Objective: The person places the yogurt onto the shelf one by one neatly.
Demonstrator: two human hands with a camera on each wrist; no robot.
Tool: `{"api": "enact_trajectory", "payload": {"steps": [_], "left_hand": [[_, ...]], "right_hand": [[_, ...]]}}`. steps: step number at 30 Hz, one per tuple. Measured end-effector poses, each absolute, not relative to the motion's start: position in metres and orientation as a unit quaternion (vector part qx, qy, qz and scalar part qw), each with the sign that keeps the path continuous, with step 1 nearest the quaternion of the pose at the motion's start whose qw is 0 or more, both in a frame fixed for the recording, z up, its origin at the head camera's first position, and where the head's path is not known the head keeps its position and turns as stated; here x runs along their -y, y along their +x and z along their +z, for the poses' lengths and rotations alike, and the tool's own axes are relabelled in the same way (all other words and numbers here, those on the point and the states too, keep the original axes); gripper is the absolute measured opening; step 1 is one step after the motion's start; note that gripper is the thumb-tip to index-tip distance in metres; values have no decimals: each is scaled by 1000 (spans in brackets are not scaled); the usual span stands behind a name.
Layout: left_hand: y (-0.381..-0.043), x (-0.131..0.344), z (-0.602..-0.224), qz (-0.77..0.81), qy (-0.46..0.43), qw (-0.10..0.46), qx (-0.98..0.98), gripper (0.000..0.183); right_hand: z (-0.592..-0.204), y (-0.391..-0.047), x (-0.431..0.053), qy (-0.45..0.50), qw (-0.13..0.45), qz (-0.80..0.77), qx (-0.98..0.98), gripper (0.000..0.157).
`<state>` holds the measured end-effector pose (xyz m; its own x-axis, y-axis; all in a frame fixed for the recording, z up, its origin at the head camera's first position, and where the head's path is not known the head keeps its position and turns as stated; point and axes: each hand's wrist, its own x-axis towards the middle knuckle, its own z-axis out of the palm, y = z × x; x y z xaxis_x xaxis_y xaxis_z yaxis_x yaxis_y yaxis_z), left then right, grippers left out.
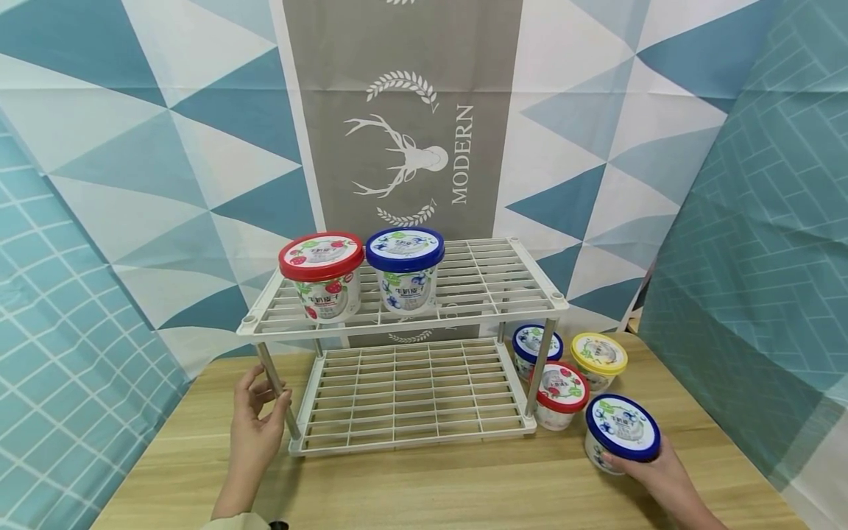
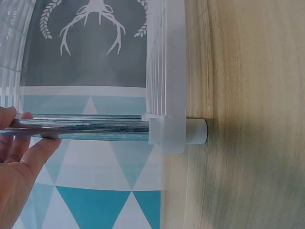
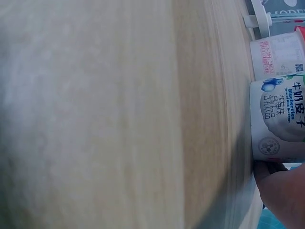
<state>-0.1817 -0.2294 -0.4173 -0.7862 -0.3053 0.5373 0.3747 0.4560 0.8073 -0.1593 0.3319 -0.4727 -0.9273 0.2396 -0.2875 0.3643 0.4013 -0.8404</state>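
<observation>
My left hand (image 1: 257, 423) grips the metal post (image 2: 95, 127) at the front left of a white two-tier wire rack (image 1: 411, 397), thumb on one side and fingers on the other. On the right, my right hand (image 1: 662, 478) holds a blue-lidded blueberry tub (image 1: 623, 427) by its side. In the right wrist view that tub stands upright, its base close to the wooden table. Just behind it is a red-lidded strawberry tub (image 1: 562, 394). Another red-lidded tub (image 1: 322, 276) and a blue-lidded tub (image 1: 405, 269) sit side by side on the rack's upper tier, toward the left.
Beside the rack's right end stand another blue-lidded tub (image 1: 535, 347), partly behind a post, and a yellow-lidded tub (image 1: 598, 361). The wooden table (image 1: 424, 493) extends in front of the rack. A patterned cloth (image 1: 411, 147) with a deer print hangs behind.
</observation>
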Motion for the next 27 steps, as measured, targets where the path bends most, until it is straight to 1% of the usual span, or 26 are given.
{"api": "enact_trajectory", "payload": {"steps": [7, 16, 23, 27], "left_hand": [[-180, 229, -416, -517, -23, 328, 790, 64], [-181, 228, -418, -520, -29, 334, 785, 65], [-179, 227, -417, -520, -10, 317, 793, 64], [-179, 226, -415, -519, -24, 322, 791, 63]], "right_hand": [[-472, -160, -330, 176, 59, -516, -836, 131], [-471, -160, -331, 156, 55, -511, -843, 121], [-469, -159, -332, 147, 51, -503, -850, 121], [-469, -158, -331, 147, 47, -504, -850, 120]]}}
